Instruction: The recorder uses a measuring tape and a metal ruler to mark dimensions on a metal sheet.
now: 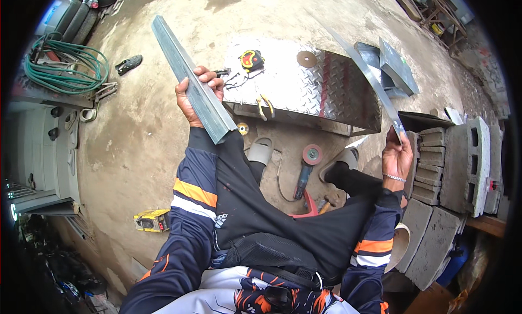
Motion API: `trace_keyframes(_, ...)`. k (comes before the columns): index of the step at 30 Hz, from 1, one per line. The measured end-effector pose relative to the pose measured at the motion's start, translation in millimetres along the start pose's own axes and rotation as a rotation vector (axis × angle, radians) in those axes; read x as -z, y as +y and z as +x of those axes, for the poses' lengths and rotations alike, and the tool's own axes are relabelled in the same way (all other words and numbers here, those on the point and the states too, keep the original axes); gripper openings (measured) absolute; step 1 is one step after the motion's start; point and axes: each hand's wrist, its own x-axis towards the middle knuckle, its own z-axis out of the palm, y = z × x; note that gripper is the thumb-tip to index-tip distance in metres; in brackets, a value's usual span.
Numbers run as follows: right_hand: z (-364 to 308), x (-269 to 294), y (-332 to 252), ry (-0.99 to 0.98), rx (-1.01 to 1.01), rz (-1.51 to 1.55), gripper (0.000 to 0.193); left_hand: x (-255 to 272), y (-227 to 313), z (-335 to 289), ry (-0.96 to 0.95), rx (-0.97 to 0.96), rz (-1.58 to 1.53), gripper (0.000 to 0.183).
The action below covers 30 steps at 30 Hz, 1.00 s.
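Note:
My left hand [200, 91] is closed around a long grey metal channel [190, 74], which slants from the far left down toward my left knee. On the right, my right hand [398, 159] pinches the near end of a long thin metal strip [372, 80] that rises away to the far side. Between them stands a low table topped with metal tread plate [293, 85]. On it lie a yellow and red tape measure [251, 60], yellow-handled pliers [265, 106] and a brown cutting disc [306, 59]. An angle grinder [307, 170] lies on the floor between my feet.
Concrete blocks [470, 167] are stacked close on my right. Bent sheet-metal pieces [397, 66] lie beyond the table. A green hose coil [65, 66] is at the far left, with a shoe [129, 65] near it. A yellow box [151, 221] sits on the floor.

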Motion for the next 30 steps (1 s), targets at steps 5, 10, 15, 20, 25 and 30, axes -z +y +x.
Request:
trace_keyframes(5,-4.9,7.4,23.1,-0.021,-0.047,-0.093,0.029,-0.5,-0.1,5.0,-0.03,-0.039,-0.053,0.031)
trace_keyframes(10,-14.9,16.3,68.3,0.13,-0.006,-0.214,0.033,1.6,7.6,2.6,0.035,-0.039,-0.024,0.031)
trace_keyframes(15,-20.7,59.2,107.1,0.218,-0.006,-0.409,0.037,-1.3,10.5,-5.2,0.138,-0.02,0.179,0.03)
trace_keyframes(20,-23.6,80.8,142.2,0.285,-0.053,-0.382,0.039,19.4,4.7,-4.4,0.312,0.139,0.561,0.044)
trace_keyframes(25,-11.2,140.7,164.8,0.486,-0.295,-0.424,0.023,32.7,-56.2,6.9,0.28,0.255,0.638,0.041)
trace_keyframes(30,-12.3,114.8,202.9,0.34,-0.555,-0.546,0.023,68.7,-105.9,-16.8,0.4,0.337,0.89,0.025)
